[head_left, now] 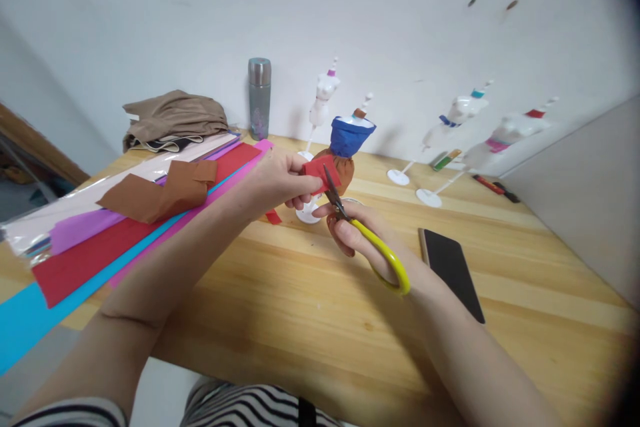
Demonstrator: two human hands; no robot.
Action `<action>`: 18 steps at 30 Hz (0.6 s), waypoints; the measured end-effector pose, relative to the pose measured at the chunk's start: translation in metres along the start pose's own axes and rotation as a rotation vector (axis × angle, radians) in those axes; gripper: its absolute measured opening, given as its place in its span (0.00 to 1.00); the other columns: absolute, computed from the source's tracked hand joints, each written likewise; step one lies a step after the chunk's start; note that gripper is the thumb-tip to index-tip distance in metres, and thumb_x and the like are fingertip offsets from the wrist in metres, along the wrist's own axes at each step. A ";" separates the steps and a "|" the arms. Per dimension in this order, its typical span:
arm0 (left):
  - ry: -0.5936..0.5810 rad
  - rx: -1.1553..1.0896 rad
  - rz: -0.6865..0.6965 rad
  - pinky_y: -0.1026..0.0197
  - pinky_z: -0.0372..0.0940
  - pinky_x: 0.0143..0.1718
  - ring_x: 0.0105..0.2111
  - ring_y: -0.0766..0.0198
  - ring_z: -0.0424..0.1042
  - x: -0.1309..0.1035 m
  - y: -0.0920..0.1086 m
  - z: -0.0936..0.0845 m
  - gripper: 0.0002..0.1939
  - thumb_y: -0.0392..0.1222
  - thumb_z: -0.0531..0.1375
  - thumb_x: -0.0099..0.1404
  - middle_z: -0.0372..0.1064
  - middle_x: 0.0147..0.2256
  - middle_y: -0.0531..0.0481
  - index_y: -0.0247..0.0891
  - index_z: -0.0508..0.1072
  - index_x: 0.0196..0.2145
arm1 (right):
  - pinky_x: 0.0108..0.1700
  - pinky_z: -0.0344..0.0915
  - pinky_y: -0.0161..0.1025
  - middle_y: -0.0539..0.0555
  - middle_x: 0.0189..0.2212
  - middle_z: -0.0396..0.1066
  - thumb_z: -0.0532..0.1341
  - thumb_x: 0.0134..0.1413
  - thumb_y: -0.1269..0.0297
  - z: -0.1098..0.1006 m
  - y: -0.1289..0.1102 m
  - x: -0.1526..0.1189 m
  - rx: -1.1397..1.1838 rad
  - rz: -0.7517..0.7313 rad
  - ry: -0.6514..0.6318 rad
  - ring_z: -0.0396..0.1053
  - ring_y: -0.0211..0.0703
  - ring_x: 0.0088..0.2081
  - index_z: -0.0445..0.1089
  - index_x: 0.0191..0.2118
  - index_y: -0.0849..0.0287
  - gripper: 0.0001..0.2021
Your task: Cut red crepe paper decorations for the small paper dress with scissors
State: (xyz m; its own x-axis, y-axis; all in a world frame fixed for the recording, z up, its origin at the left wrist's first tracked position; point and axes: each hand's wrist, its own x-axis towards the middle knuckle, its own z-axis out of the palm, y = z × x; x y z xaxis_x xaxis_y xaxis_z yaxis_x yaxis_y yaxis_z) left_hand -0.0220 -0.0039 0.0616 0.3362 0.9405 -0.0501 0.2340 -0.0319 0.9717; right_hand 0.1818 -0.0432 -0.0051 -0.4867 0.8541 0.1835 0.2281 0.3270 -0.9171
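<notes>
My left hand (280, 180) pinches a small piece of red crepe paper (314, 168) above the table. In my right hand (363, 230) is a pair of scissors (383, 250) with yellow handles, its dark blades lying across the red paper's right part. Just behind both hands stands a small mannequin (354, 130) dressed in a blue top and a brown skirt. My left hand hides part of its skirt and stand. A red scrap (273, 217) rests on the wood below my left hand.
Colored paper sheets (145, 227) and a folded brown cloth (175, 117) lie at left. A thermos (259, 99) stands by the wall. More mannequins (510, 130) stand behind. A phone (453, 270) lies at right, a red-and-black cutter (495, 188) farther back.
</notes>
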 end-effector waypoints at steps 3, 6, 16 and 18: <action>0.017 0.023 0.001 0.72 0.59 0.17 0.15 0.74 0.64 0.000 0.000 0.001 0.14 0.27 0.62 0.57 0.66 0.14 0.55 0.34 0.70 0.16 | 0.32 0.60 0.41 0.46 0.26 0.59 0.59 0.68 0.47 0.000 0.000 0.000 -0.008 0.008 -0.010 0.57 0.39 0.24 0.72 0.49 0.58 0.18; 0.026 0.045 -0.009 0.72 0.59 0.17 0.15 0.74 0.63 0.000 0.000 0.002 0.15 0.27 0.61 0.57 0.66 0.13 0.55 0.34 0.70 0.15 | 0.32 0.61 0.43 0.47 0.25 0.60 0.59 0.68 0.47 -0.001 0.000 0.000 -0.008 -0.006 -0.005 0.59 0.42 0.24 0.73 0.48 0.58 0.19; 0.023 0.033 0.000 0.72 0.59 0.17 0.15 0.73 0.64 0.000 -0.002 0.000 0.14 0.28 0.61 0.56 0.66 0.14 0.55 0.35 0.70 0.15 | 0.29 0.59 0.41 0.48 0.26 0.61 0.58 0.67 0.46 0.000 -0.003 0.001 -0.034 0.021 0.019 0.58 0.40 0.23 0.73 0.48 0.58 0.20; 0.031 0.044 -0.007 0.72 0.59 0.17 0.15 0.74 0.64 0.001 -0.001 0.001 0.14 0.28 0.61 0.57 0.66 0.14 0.55 0.34 0.70 0.15 | 0.29 0.60 0.42 0.48 0.26 0.61 0.59 0.67 0.46 0.000 -0.004 0.001 -0.034 0.009 0.027 0.59 0.40 0.23 0.73 0.48 0.58 0.20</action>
State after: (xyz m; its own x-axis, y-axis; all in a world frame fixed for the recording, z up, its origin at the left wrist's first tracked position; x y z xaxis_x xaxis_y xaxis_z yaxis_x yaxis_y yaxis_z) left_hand -0.0213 -0.0035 0.0601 0.3062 0.9507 -0.0496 0.2770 -0.0392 0.9601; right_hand 0.1802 -0.0437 -0.0016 -0.4621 0.8672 0.1855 0.2612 0.3330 -0.9060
